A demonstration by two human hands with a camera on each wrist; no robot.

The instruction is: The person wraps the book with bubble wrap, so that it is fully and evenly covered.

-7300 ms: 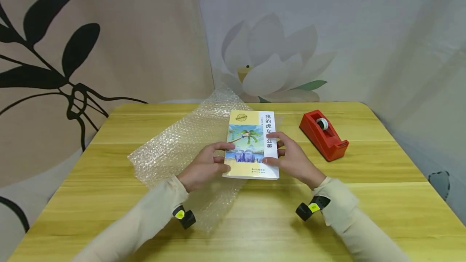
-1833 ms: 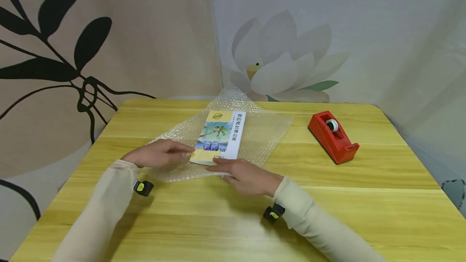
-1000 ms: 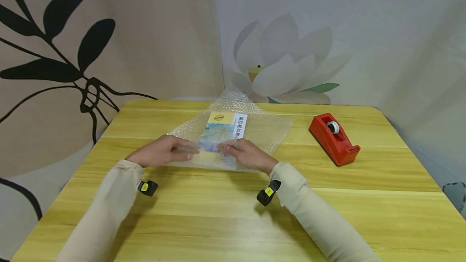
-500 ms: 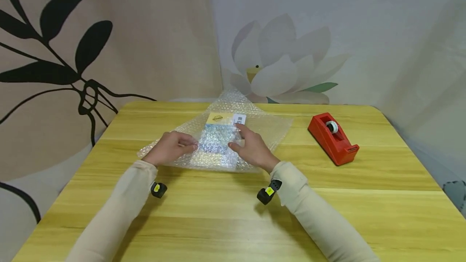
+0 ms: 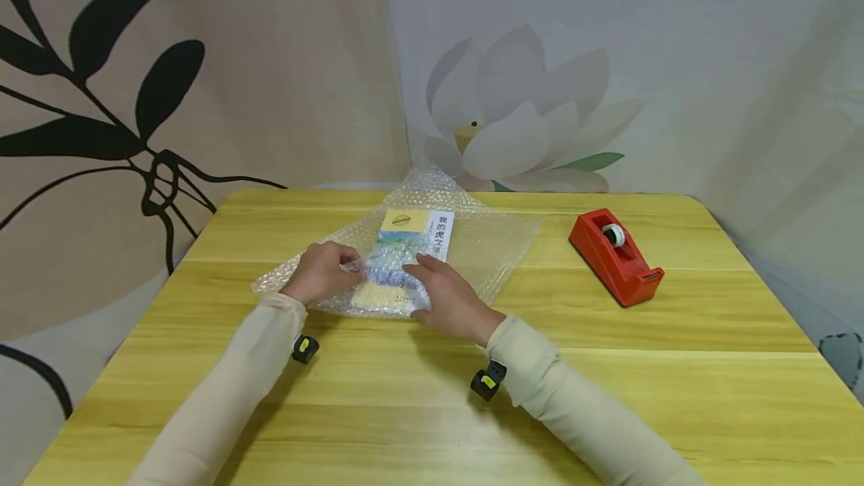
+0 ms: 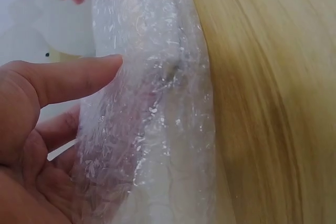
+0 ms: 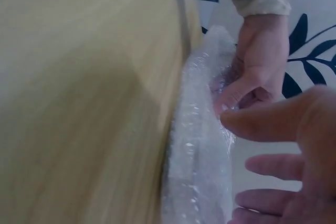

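Note:
A paperback book with a yellow, blue and white cover lies on a sheet of bubble wrap. The near part of the wrap is folded up over the book's lower half, while the top of the cover shows bare. At the fold's left edge my left hand pinches the wrap between thumb and fingers. My right hand lies over the book's lower right corner, thumb and fingers spread at the wrap. In the right wrist view, the right thumb stretches beside the folded wrap.
A red tape dispenser with a white-cored roll stands to the right on the wooden table. The wrap's far corner reaches the table's back edge, near a printed curtain.
The book went from both hands onto the bubble wrap, and the near flap was folded over it. In the last half second, the right hand drew down and left, and more of the title shows.

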